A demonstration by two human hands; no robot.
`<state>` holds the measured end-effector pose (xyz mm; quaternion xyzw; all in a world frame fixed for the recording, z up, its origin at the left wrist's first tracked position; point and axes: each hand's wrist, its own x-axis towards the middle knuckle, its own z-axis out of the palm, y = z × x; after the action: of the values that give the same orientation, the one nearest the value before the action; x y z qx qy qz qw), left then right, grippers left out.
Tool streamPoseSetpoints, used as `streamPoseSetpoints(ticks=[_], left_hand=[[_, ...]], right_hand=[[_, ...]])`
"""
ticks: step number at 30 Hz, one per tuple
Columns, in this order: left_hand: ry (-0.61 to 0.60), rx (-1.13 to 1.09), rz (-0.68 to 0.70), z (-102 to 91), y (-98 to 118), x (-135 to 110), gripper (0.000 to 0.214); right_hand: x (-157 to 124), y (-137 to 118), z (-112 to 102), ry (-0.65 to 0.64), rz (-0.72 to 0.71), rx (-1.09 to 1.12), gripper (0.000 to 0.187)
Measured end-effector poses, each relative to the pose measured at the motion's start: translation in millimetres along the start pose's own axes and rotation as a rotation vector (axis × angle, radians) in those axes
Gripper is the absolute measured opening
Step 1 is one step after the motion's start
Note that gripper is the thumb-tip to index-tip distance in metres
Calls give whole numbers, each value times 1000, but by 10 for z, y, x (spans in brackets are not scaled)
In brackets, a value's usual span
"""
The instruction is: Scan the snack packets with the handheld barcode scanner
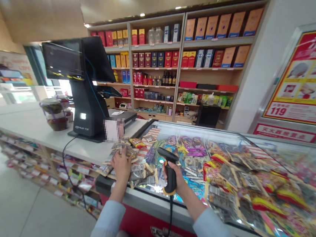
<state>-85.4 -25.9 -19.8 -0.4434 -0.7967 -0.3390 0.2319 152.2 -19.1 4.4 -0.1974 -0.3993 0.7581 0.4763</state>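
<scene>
My right hand [178, 177] is wrapped round the grip of a black barcode scanner [171, 179], its cable hanging down the front of the freezer. The scanner's head is above the glass top, over colourful packs. At the freezer's left end, my left hand [121, 165] has its fingers bent over a clear snack packet [124, 147] with dark contents, in a small pile of similar packets. Another clear packet [141, 174] lies just right of that hand. Red and yellow snack bags [269, 181] and more clear packets are heaped on the right of the glass.
A black cash register [85, 100] stands on the white counter [34, 129], with stacked tubs [53, 114] beside it. A cable runs down the counter's front. The chest freezer [150, 199] spans the front. Boxed goods fill the shelves [154, 66] behind.
</scene>
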Motion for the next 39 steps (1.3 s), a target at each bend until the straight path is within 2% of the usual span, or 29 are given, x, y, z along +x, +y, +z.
streamPoseSetpoints(ticks=[6,13,18,24,35,39], left_hand=[[-105,-319,229,13,-1,1,46],[-86,-452,353,-48,19,-57,38],[-41,-421,376,-93,33,-68,34],[-49,-406,372,-140,52,-67,35],[-89,-375,342,-100,31,-63,37],[-43,-378,341,-81,22,-62,36]], right_hand=[[-29,7,4,-40,-7,-44,27],[-13,12,-39,-51,17,11,29],[-33,-15,-38,-61,11,28,29],[-38,7,-62,-73,2,0,29],[-53,-32,-32,-64,-1,39,28],[-2,-8,-67,-53,-45,64,28]])
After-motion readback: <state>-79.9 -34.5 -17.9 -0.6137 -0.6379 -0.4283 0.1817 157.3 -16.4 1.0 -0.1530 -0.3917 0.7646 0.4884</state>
